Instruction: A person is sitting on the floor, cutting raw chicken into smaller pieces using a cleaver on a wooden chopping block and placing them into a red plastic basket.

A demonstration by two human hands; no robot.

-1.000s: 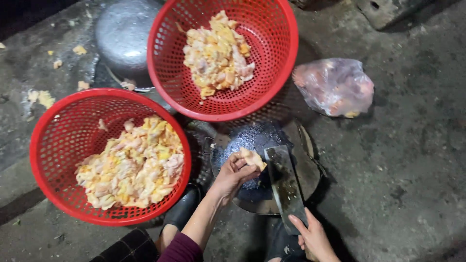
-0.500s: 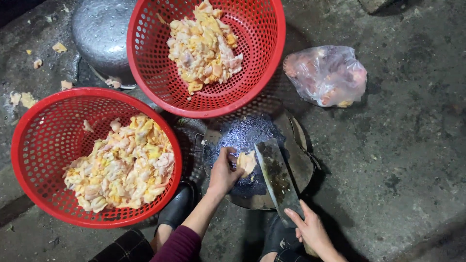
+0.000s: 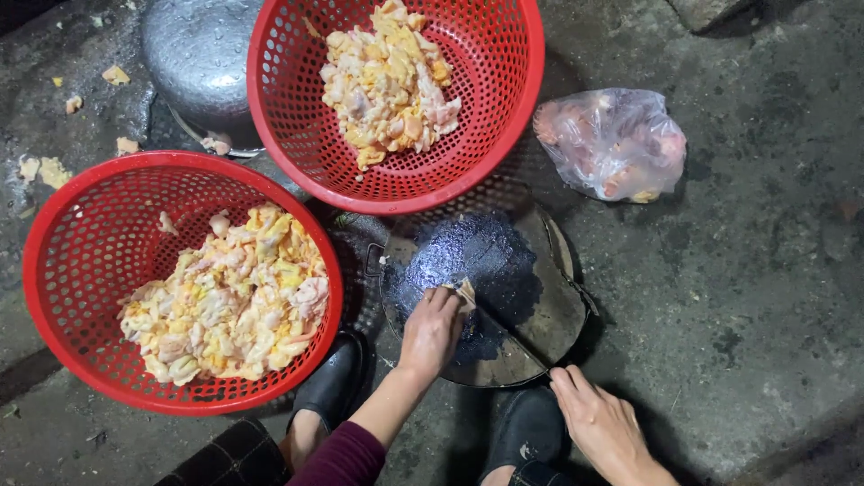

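I see my left hand (image 3: pixel 432 328) palm-down on the dark round chopping block (image 3: pixel 540 315), fingers curled over a small pale chunk of meat (image 3: pixel 464 294), pinning it just left of the block's centre. The chunk sticks out at the fingertips, toward the far side; it's too covered to read a long axis. It looks cream-yellow, fatty, wet. My right hand (image 3: pixel 598 423) sits at the block's near edge, closed on the cleaver (image 3: pixel 508 337) handle; the blade runs diagonally up-left, and its tip is right beside the chunk. The left hand is the nearer one. Two red baskets (image 3: pixel 54 270) of the same cut pieces sit left and ahead.
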